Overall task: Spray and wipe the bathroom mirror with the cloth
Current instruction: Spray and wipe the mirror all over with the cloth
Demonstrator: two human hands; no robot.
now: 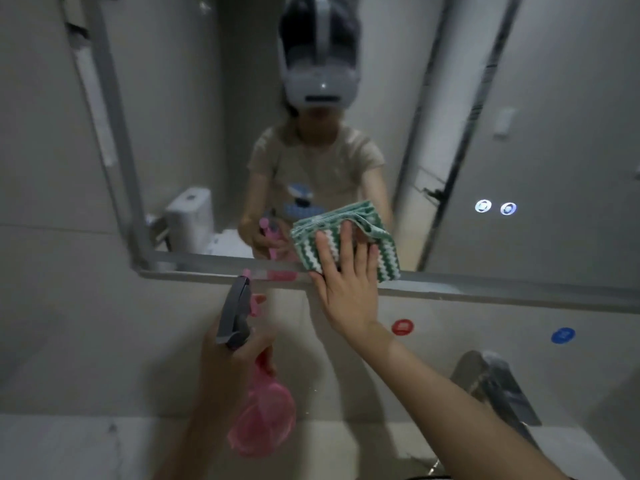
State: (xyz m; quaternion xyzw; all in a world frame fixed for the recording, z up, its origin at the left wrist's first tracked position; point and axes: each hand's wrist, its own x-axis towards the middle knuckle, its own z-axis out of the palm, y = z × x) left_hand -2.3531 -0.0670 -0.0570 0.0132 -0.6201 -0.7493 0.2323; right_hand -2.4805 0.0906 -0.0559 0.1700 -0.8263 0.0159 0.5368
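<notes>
now your right hand (346,285) presses the cloth (349,237) flat on the mirror (554,140).
fingers straight, the green-and-white cloth sits at the mirror's lower edge; your left hand (235,362) grips the pink spray bottle (259,417) below, apart from the glass.

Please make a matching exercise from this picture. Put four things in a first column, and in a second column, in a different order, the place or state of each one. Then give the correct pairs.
Things:
1. cloth
2. spray bottle
3. faucet
4. red round sticker

Places or states:
A. on the wall under the mirror frame
B. held by its neck in the left hand
C. pressed flat on the mirror by the right hand
D. at the lower right, below the blue round sticker

Pairs: 1-C, 2-B, 3-D, 4-A
</notes>
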